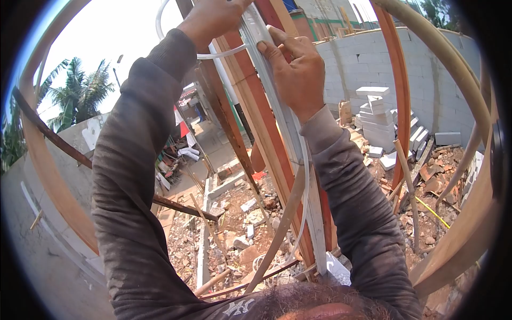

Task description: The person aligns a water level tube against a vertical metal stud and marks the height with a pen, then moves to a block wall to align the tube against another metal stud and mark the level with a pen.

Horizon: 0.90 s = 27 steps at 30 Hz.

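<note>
Both my arms are raised toward a tall, narrow grey post [282,114] that stands beside reddish-brown timber. At the top edge of the view, my left hand [213,22] is against the upper part of the post; its fingers are mostly cut off. A little lower, my right hand [300,72] is closed on the post's right edge, thumb toward the front and fingers curled. A clear hose [226,53] loops out to the left below my left hand. More hose [305,192] hangs down along the post's right side. Whether either hand also grips the hose is hidden.
Wooden poles [280,229] lean around me, and a curved-looking beam [458,250] is close on the right. Rubble [250,256] covers the ground below. White blocks [377,125] are stacked before a grey block wall [352,74]. A dark bar [58,133] crosses at left.
</note>
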Each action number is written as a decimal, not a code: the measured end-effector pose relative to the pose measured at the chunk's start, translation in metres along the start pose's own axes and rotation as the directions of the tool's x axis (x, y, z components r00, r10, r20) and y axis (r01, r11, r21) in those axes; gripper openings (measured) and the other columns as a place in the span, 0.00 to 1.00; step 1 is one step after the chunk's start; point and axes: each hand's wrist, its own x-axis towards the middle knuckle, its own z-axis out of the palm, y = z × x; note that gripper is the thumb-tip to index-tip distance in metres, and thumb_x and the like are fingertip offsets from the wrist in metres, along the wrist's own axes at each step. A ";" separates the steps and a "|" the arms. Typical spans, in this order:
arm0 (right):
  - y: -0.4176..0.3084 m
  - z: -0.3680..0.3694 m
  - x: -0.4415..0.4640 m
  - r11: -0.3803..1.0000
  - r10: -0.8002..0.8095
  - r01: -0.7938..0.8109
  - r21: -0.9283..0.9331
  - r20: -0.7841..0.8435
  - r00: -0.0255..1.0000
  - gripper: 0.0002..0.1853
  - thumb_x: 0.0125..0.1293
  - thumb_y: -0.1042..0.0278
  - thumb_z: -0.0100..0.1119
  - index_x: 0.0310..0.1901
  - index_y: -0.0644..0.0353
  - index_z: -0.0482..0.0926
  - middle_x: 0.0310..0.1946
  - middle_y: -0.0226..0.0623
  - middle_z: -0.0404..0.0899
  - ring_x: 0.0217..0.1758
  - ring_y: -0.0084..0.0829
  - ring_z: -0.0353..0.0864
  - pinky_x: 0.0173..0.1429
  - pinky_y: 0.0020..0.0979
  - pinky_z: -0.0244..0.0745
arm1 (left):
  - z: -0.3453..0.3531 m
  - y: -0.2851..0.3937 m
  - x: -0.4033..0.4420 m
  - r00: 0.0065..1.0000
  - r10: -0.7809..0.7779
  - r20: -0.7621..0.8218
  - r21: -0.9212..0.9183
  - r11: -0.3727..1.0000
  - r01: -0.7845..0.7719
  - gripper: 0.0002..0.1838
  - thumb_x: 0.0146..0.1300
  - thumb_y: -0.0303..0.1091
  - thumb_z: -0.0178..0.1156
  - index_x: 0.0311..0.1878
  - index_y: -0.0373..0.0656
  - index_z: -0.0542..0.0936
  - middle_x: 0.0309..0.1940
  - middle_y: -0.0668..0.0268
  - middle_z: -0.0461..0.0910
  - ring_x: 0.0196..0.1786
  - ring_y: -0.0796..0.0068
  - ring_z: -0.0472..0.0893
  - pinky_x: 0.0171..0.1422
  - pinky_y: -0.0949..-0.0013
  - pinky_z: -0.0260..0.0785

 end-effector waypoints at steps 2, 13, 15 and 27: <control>-0.009 -0.016 -0.022 0.998 0.054 -0.054 0.013 0.028 0.998 0.20 0.69 0.61 0.72 0.58 0.62 0.87 0.38 0.37 0.81 0.37 0.27 0.82 0.41 0.30 0.77 | 0.006 -0.013 0.000 0.914 0.405 0.028 0.366 0.847 -0.387 0.22 0.69 0.36 0.61 0.62 0.36 0.79 0.31 0.65 0.80 0.38 0.68 0.84 0.40 0.62 0.75; -0.013 -0.033 -0.048 0.997 0.038 -0.038 0.067 -0.005 0.999 0.10 0.70 0.70 0.70 0.46 0.68 0.87 0.32 0.39 0.80 0.31 0.29 0.83 0.34 0.31 0.77 | -0.020 0.004 -0.013 0.772 0.632 0.070 0.765 0.463 -0.448 0.16 0.71 0.38 0.58 0.53 0.39 0.86 0.31 0.66 0.80 0.37 0.72 0.82 0.45 0.68 0.72; -0.010 -0.028 -0.042 0.999 -0.032 0.033 0.041 -0.043 0.999 0.08 0.69 0.71 0.70 0.43 0.68 0.88 0.31 0.39 0.80 0.29 0.29 0.81 0.33 0.31 0.74 | -0.029 0.023 -0.016 0.959 0.270 -0.082 0.038 0.963 -0.268 0.16 0.75 0.41 0.57 0.48 0.40 0.88 0.31 0.65 0.83 0.36 0.73 0.83 0.43 0.66 0.74; -0.007 -0.013 -0.021 0.996 -0.085 0.087 0.027 -0.069 0.994 0.08 0.68 0.69 0.72 0.42 0.65 0.90 0.31 0.39 0.85 0.30 0.27 0.81 0.35 0.28 0.74 | -0.066 0.082 -0.028 0.930 -0.266 0.253 -0.683 0.632 0.366 0.19 0.72 0.43 0.67 0.43 0.32 0.88 0.31 0.63 0.86 0.34 0.75 0.84 0.37 0.66 0.77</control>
